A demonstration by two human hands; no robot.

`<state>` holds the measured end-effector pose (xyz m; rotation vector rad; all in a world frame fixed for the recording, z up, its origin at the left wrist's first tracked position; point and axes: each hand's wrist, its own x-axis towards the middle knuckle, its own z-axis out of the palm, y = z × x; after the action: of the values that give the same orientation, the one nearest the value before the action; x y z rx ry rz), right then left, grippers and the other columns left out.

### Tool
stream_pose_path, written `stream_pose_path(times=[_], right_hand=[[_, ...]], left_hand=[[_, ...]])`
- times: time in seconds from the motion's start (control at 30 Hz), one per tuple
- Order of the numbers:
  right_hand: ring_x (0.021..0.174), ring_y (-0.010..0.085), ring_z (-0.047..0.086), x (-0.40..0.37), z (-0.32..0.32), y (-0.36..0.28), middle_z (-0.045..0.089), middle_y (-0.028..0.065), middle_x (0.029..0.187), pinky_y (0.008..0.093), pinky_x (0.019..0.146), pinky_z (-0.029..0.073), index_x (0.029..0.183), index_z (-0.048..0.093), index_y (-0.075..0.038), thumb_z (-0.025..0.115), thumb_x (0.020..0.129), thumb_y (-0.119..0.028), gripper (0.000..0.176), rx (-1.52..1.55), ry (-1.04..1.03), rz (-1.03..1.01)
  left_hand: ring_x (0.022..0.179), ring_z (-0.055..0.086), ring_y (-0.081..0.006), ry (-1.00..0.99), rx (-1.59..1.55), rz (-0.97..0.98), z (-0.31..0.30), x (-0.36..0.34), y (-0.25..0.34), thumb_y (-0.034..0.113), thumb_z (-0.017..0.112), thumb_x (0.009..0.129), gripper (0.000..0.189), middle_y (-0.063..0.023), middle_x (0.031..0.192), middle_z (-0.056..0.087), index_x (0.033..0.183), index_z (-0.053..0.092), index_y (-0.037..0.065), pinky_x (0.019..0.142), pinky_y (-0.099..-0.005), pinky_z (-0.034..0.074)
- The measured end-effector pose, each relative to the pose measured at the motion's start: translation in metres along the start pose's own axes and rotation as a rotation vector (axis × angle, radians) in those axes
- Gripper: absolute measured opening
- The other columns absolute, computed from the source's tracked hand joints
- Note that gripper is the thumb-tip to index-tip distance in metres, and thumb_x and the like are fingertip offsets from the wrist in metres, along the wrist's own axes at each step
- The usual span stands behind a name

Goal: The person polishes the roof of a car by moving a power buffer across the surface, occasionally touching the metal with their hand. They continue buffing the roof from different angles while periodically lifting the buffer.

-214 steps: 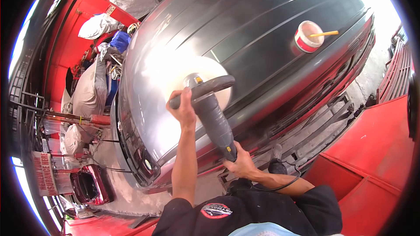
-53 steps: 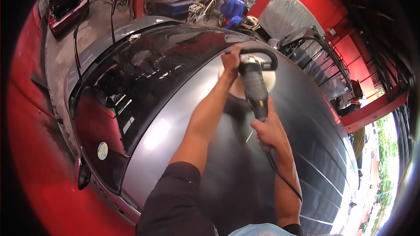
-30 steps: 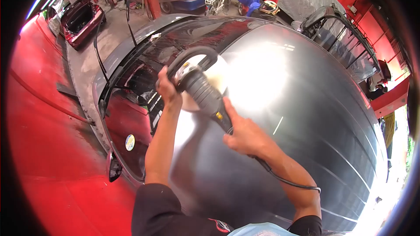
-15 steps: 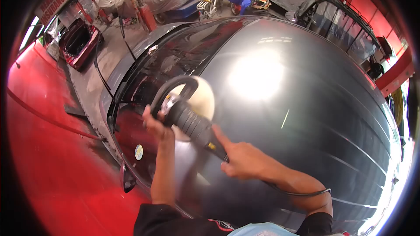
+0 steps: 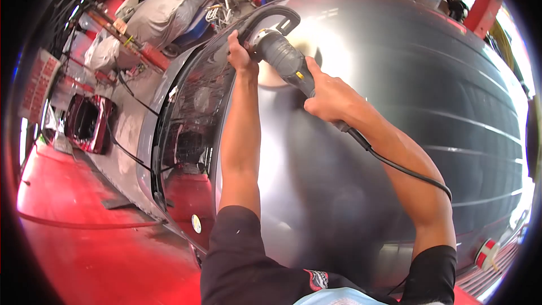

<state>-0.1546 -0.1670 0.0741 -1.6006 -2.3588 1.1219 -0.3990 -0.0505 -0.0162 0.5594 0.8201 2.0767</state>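
Observation:
A dark electric polisher (image 5: 284,58) with a looped front handle lies over the grey car roof (image 5: 389,96), close to the top of the windshield (image 5: 197,101). Around the handle's left side, near the machine's head, my left hand (image 5: 241,55) is closed. My right hand (image 5: 333,96) grips the rear of the body, its index finger stretched along it. Part of the pale round pad (image 5: 272,78) shows beneath the tool, against the roof; the rest is hidden. A black cord (image 5: 389,162) runs from the polisher's back end along my right forearm.
Wiper arms (image 5: 132,155) stand raised off the windshield. A red car part (image 5: 90,121) sits on the floor at left. Behind are a covered vehicle (image 5: 161,17) and a red pillar (image 5: 484,8). At lower right lies a red-and-white roll-like object (image 5: 485,253).
Both hands have pushed the polisher farther away across the roof, toward its far side. My arms are stretched out more, and the view has turned.

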Motion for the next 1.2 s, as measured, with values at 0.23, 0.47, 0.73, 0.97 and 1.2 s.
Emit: stream_pose_path(times=[0.23,0.47,0.73,0.97,1.2], right_hand=[[0.070,0.0385,0.064,-0.037,0.010,0.011,0.066,0.0238,0.081,0.0464,0.067,0.051,0.152,0.009,-0.004,0.055,0.072,-0.006,0.093,0.003,-0.076,-0.121],[0.074,0.0390,0.065,-0.112,0.062,0.012,0.066,0.0208,0.080,0.0482,0.067,0.052,0.152,0.011,-0.007,0.057,0.074,-0.005,0.091,-0.030,-0.347,-0.313],[0.078,0.0365,0.066,-0.177,0.082,0.012,0.066,0.0151,0.079,0.0460,0.068,0.052,0.153,0.011,-0.013,0.061,0.078,-0.005,0.091,-0.026,-0.673,-0.395],[0.076,0.0411,0.066,-0.167,0.066,0.019,0.066,0.0249,0.083,0.0492,0.069,0.053,0.152,0.012,-0.007,0.058,0.074,-0.003,0.091,-0.050,-0.503,-0.372],[0.076,0.0412,0.065,-0.080,0.030,0.030,0.066,0.0257,0.080,0.0480,0.071,0.052,0.152,0.008,-0.005,0.057,0.071,-0.005,0.094,-0.052,-0.082,-0.230]], left_hand=[[0.049,0.041,-0.0083,0.066,0.087,0.056,-0.037,-0.061,0.030,0.038,0.051,0.094,0.031,0.0046,0.059,0.042,0.079,0.055,0.011,0.047,-0.0248,0.038],[0.053,0.042,-0.0099,0.244,-0.017,0.176,-0.127,-0.212,0.104,0.042,0.053,0.091,0.033,0.0047,0.058,0.041,0.074,0.047,0.014,0.055,-0.0272,0.044],[0.071,0.062,-0.0212,0.292,0.044,0.311,-0.171,-0.375,0.156,0.046,0.043,0.092,0.042,-0.0049,0.067,0.055,0.079,0.056,0.007,0.070,-0.0360,0.054],[0.049,0.036,-0.0103,0.501,-0.015,0.290,-0.094,-0.305,0.124,0.036,0.052,0.091,0.040,0.0050,0.053,0.032,0.059,0.038,0.017,0.052,-0.0255,0.039],[0.063,0.051,-0.0099,0.043,-0.012,0.089,-0.059,-0.122,0.043,0.039,0.047,0.095,0.030,0.0035,0.068,0.048,0.082,0.056,0.014,0.056,-0.0279,0.045]])
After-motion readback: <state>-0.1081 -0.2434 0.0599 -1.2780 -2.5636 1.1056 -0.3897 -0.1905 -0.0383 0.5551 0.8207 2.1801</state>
